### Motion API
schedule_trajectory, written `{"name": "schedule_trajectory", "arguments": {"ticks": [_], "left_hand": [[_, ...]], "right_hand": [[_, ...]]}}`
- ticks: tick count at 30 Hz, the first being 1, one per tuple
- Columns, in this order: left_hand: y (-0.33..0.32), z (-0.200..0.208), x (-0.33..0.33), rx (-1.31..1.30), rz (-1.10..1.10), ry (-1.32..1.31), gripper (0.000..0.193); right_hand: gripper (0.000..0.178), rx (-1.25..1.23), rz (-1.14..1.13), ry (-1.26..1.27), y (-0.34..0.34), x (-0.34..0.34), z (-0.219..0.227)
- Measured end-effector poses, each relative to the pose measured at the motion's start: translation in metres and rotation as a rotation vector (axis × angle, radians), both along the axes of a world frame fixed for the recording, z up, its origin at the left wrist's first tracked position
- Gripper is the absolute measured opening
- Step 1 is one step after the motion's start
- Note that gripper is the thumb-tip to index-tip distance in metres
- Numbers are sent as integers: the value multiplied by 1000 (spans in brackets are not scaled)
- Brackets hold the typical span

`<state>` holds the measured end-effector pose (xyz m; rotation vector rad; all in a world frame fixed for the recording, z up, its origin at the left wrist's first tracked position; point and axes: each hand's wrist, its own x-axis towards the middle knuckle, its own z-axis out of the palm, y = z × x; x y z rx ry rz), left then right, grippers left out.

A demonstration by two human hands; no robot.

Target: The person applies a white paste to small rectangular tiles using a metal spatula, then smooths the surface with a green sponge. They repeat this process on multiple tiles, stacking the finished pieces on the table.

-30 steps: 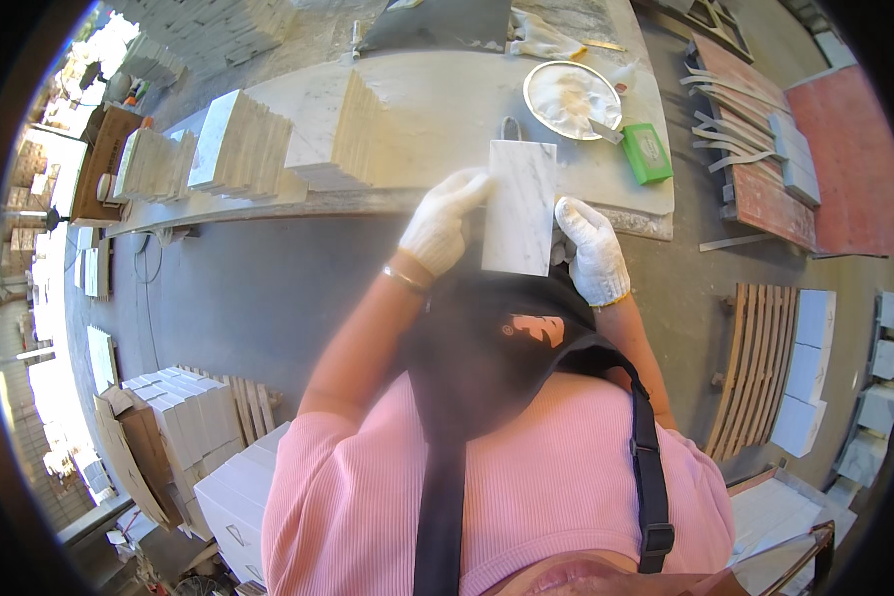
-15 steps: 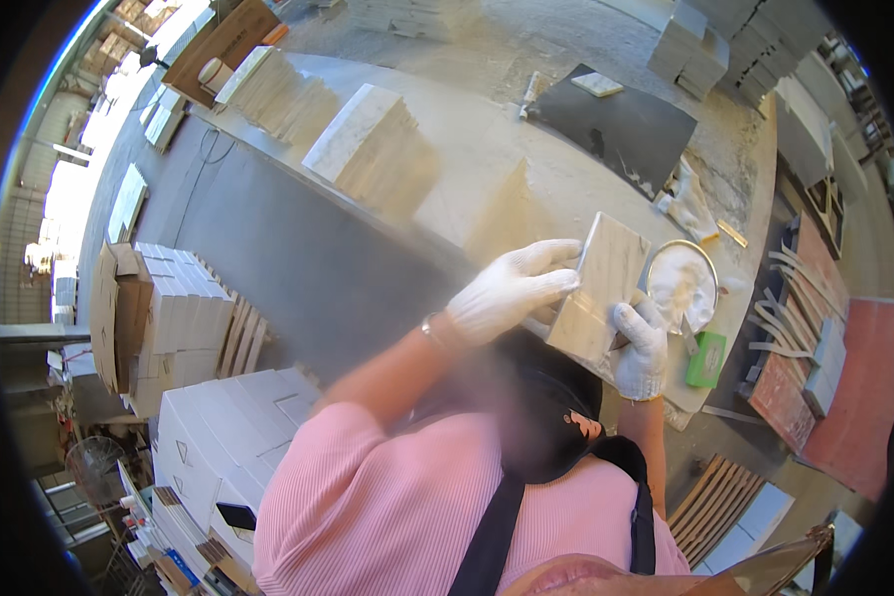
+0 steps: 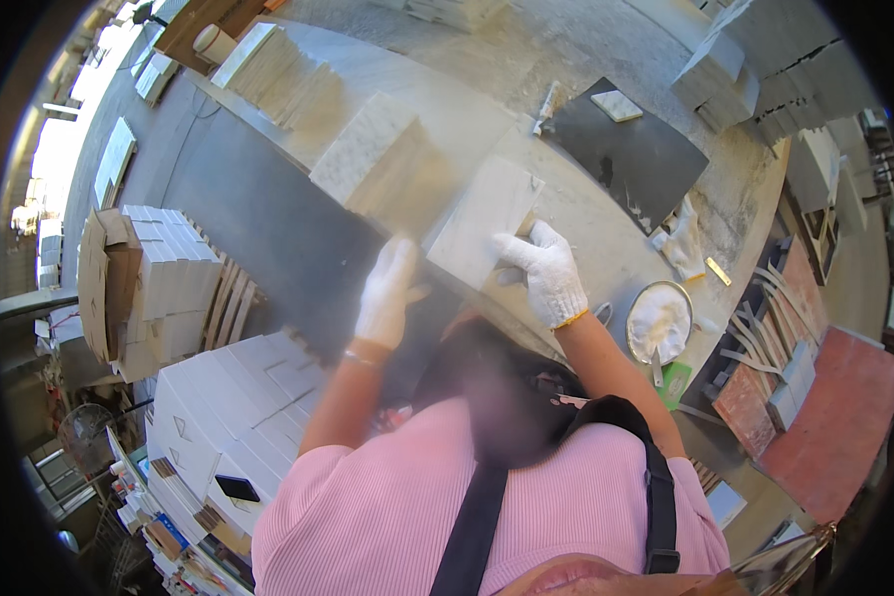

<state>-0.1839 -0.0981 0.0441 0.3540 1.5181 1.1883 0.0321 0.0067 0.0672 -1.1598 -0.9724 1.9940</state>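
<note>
A pale marble tile (image 3: 485, 214) lies flat at the table's near edge, on the spot where a small stack stood. My right hand (image 3: 548, 275), in a white knit glove, is at the tile's near right edge with its fingers apart and partly bent. Whether its fingertips still touch the tile is hard to tell. My left hand (image 3: 387, 296), also gloved, is left of the tile and apart from it, fingers stretched out and nothing in them. Left of the tile is a stack of marble tiles (image 3: 368, 144), blurred by a smear over the picture.
Another tile stack (image 3: 258, 62) stands farther left. On the table's right are a dark sheet (image 3: 621, 149) bearing a small tile (image 3: 617, 105), a loose glove (image 3: 681, 241), a bowl of white paste (image 3: 658, 320) and a green box (image 3: 673, 382). White cartons (image 3: 233, 407) stand at my left.
The marble tile, held up between both hands before, now lies on the table farther left. My left hand has drawn back leftward, and my right hand has moved left, away from the bowl.
</note>
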Motion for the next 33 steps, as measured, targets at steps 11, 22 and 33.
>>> {"name": "schedule_trajectory", "arguments": {"ticks": [11,22,33], "left_hand": [[16,-38,10,78,-343,-181,67],[4,-59,-5,-17,-292,-264,80],[0,-65,16,-37,-57,-504,98]], "right_hand": [[50,416,297,-812,49,25,41],[104,-53,548,-403,156,13,-47],[76,159,733,-472,156,-10,-66]]}}
